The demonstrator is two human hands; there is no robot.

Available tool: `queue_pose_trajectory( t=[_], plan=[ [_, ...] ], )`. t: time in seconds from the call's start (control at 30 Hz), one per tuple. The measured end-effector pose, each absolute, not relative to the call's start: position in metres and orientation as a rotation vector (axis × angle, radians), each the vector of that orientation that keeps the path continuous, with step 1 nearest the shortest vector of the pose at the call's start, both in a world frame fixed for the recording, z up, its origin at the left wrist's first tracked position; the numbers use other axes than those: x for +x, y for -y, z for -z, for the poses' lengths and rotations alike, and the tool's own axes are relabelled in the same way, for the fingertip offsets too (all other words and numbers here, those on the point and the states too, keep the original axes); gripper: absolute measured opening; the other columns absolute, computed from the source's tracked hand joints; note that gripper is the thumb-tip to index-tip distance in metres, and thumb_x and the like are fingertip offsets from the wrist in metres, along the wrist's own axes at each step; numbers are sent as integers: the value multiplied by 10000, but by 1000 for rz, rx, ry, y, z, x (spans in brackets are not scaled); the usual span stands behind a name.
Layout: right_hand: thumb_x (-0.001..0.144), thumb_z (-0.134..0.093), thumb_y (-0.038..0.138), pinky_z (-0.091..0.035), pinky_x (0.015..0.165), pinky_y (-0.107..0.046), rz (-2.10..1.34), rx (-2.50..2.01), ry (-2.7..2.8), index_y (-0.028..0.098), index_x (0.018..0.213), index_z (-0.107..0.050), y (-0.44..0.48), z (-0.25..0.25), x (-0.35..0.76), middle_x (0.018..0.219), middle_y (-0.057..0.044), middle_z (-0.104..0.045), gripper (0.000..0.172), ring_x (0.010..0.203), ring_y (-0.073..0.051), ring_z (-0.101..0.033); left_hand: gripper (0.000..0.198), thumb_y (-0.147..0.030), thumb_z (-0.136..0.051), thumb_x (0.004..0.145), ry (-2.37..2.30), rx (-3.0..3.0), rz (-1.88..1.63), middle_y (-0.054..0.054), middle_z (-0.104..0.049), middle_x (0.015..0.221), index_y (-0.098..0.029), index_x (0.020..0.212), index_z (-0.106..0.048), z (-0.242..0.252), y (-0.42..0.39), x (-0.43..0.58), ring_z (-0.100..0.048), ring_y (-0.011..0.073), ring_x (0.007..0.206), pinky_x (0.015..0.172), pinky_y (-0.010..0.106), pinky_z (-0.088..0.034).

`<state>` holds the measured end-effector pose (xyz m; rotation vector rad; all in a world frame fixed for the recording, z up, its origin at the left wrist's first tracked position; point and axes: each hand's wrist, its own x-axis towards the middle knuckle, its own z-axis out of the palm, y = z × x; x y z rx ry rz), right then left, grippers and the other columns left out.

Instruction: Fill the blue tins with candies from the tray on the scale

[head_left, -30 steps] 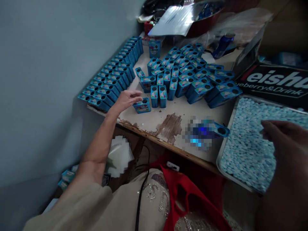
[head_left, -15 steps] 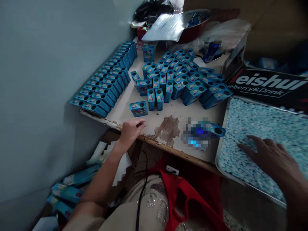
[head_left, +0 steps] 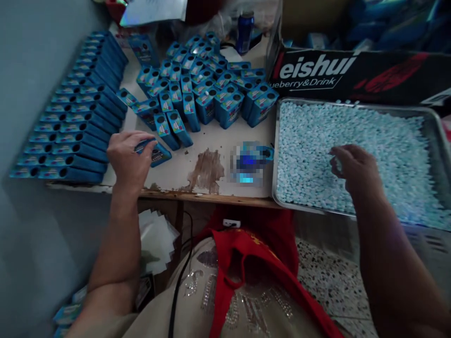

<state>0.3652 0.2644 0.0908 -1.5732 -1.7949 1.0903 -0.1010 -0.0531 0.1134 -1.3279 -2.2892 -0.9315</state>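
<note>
My left hand [head_left: 128,157] is curled over a small blue candy box [head_left: 161,154] near the table's front edge, thumb and fingers closed around its near end. On the right, my right hand [head_left: 357,171] is over a metal tray [head_left: 276,155] full of pale blue candies [head_left: 310,141]. Its fingertips are drawn together, and whatever they hold is hidden. Just left of the tray, a blurred-out blue item [head_left: 248,162] lies on the table.
Neat rows of blue boxes [head_left: 66,112] line the wall side. A looser cluster of boxes with round dark openings [head_left: 207,84] stands mid-table. Behind the tray is a black carton [head_left: 317,75]; a blue can [head_left: 244,33] stands further back. The table edge [head_left: 211,199] is chipped.
My left hand has moved forward from the table's edge onto the single blue box. The fingers of my right hand, spread over the candies before, have drawn together. The view has turned right.
</note>
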Motion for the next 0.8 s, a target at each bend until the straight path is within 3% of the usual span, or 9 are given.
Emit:
queue_pose_trajectory(
  t=[0.07,0.13,0.27,0.37,0.47,0.53,0.63,0.73,0.8],
  plan=[
    [699,-761,387,-322,580,-280,-1361,-1521,1345,247,844,-628,-262,-92,364,720,-5,-532,242,642,-161,-484,181,-496,-773,1054,2241,-1315,918,31,-851,1120,-331,1012,-835,-119,49,-88,-784,357,1165,1116,693,-593],
    [645,-763,346,-368,616,-271,-1410,-1449,1234,232,852,-663,-257,-94,361,746,-11,-582,257,683,-155,-529,147,-470,-753,1084,2234,-1380,904,28,-841,1154,-349,1044,-827,-123,39,-72,-772,345,1206,1150,679,-586],
    [807,-753,351,-457,765,-334,-1118,-1465,1906,227,950,-766,-249,-100,355,780,-42,-726,190,768,-208,-642,206,-447,-672,1150,2203,-1614,914,48,-835,1166,-342,1056,-822,-122,8,-38,-757,326,1206,1166,645,-584],
    [894,-702,314,-472,814,-355,-1018,-1546,2228,233,955,-759,-252,-108,351,819,-58,-775,117,844,-252,-707,248,-418,-613,1182,2124,-1711,880,47,-842,1162,-317,1093,-821,-118,-15,-19,-754,303,1173,1139,602,-606],
    [939,-696,277,-454,780,-338,-955,-1591,2236,234,911,-731,-258,-112,349,831,-56,-771,62,808,-228,-663,177,-398,-684,1159,2098,-1804,931,40,-839,1201,-287,1202,-816,-115,-31,-5,-759,280,1183,1114,540,-637],
    [946,-719,278,-422,707,-328,-1012,-1576,2158,233,902,-734,-259,-112,348,788,-41,-738,65,718,-194,-584,284,-398,-799,1100,2156,-1870,1034,50,-825,1267,-266,1351,-783,-113,-39,4,-763,273,1199,1113,495,-650],
    [917,-836,376,-376,616,-304,-1307,-1470,1913,225,915,-734,-252,-115,340,724,-17,-662,182,653,-159,-511,566,-335,-922,1002,2260,-1975,1142,75,-800,1337,-251,1517,-702,-105,-49,17,-771,278,1213,1128,462,-650],
    [814,-978,526,-367,582,-267,-1604,-1266,1752,223,910,-729,-240,-129,319,714,1,-608,405,654,-136,-511,622,-225,-948,952,2288,-2066,1185,93,-797,1363,-248,1521,-700,-92,-54,25,-772,291,1254,1168,467,-634],
    [767,-1012,595,-384,571,-258,-1735,-1136,1789,239,912,-747,-233,-143,300,717,7,-617,467,648,-135,-524,619,-189,-963,924,2276,-2097,1221,103,-799,1379,-237,1491,-721,-84,-55,26,-771,303,1281,1189,479,-628]
  ],
)
